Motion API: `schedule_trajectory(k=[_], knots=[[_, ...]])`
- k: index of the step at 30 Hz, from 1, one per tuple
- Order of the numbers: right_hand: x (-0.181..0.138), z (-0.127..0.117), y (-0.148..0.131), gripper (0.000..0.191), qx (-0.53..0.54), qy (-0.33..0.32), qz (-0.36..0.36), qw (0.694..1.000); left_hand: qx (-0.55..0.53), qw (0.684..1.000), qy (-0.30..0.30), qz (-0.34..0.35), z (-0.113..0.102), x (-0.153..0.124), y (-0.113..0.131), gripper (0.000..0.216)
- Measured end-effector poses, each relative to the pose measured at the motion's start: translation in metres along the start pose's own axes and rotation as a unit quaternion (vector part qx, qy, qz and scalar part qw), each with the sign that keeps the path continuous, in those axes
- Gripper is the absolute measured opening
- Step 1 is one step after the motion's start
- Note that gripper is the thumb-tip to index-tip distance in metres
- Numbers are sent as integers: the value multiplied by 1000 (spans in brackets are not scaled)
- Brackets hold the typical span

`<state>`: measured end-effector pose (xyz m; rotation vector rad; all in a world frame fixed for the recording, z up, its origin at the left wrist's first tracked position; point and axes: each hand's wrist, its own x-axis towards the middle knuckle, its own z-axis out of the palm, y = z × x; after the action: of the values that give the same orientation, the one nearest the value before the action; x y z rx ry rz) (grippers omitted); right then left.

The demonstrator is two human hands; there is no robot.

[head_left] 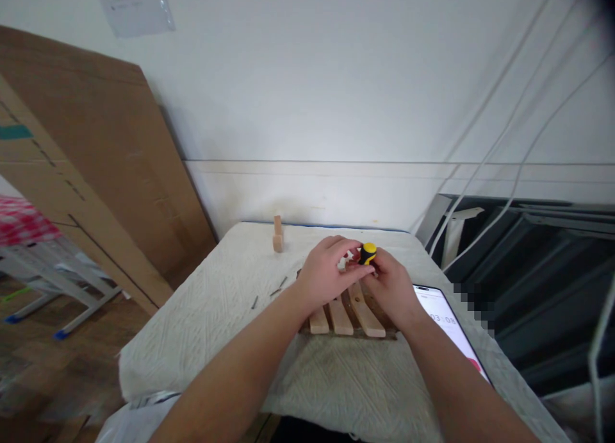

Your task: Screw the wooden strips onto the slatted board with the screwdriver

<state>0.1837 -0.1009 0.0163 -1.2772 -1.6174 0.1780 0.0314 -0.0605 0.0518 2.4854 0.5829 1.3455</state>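
A short screwdriver point(368, 253) with a yellow and black handle stands between my hands, handle end up. The fingers of my left hand point(329, 273) curve around its left side, with fingertips and thumb at the handle. My right hand point(394, 286) is closed at its right side; some of those fingers are hidden. Below lie several pale wooden slats point(342, 321) side by side on a darker base, partly covered by my hands. The screwdriver's tip is out of sight.
Several thin metal screws point(254, 302) lie on the cloth-covered table point(202, 321) to the left. A small wooden piece point(277, 238) stands near the back. A phone point(446, 327) rests by my right forearm. A big cardboard box point(96, 148) is at the left; white cables point(509, 154) hang at the right.
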Motion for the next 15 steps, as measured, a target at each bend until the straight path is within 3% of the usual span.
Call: schedule_trajectory(k=[8, 12, 15], knots=[[-1, -17, -10, 18, 50, -36, -15, 998, -5, 1000, -5, -11, 2, 0, -1, 22], [-1, -15, -4, 15, 43, -30, 35, 998, -14, 999, 6, -45, 1, 0, 0, 35], [0, -9, -3, 17, 39, -21, 67, 997, -12, 997, 18, -68, 1, 2, 0, 31]])
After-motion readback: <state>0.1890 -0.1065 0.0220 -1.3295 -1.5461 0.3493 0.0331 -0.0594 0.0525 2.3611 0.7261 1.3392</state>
